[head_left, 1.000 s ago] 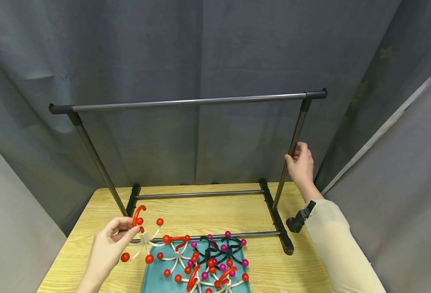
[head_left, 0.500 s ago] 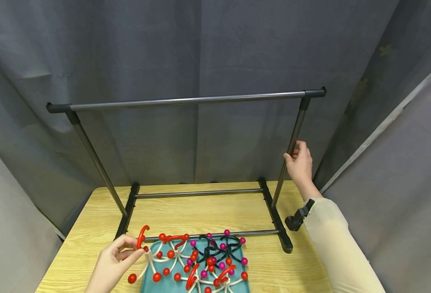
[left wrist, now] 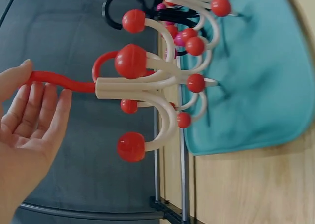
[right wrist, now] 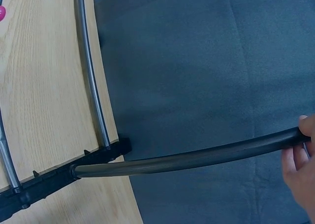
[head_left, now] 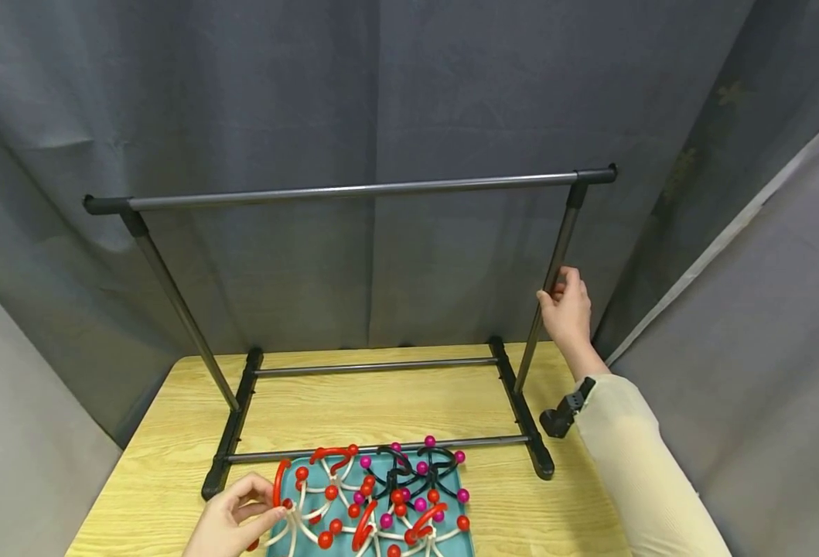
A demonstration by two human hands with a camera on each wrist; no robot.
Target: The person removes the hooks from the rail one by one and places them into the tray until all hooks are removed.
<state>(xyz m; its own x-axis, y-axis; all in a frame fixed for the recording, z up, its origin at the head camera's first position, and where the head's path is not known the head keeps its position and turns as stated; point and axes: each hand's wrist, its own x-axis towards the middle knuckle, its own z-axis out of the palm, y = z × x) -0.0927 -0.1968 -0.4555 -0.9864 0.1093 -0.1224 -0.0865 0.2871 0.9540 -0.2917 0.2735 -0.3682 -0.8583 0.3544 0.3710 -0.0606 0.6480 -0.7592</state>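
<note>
My left hand (head_left: 231,518) pinches the red hook of a white multi-arm hanger (left wrist: 113,88) with red ball tips. Its arms spread low over the left part of a teal tray (left wrist: 261,106), white stem pointing down from the hook. Several similar white hangers (head_left: 374,535) and black hangers with magenta balls (head_left: 393,483) lie in the tray, crowded together. My right hand (head_left: 568,313) grips the right upright post (head_left: 563,241) of a metal rack about halfway up; in the right wrist view fingers (right wrist: 289,160) and thumb close round the post.
The rack's top bar (head_left: 353,191) spans above the wooden table (head_left: 374,406). Its black right foot (head_left: 520,410) and black left foot (head_left: 237,425) stand on the tabletop, joined by two low bars. A grey curtain (head_left: 277,93) hangs behind, with pale panels at both sides.
My left hand has moved down and to the right with the white hanger, from left of the tray to low over its left part. The right hand keeps its grip on the post.
</note>
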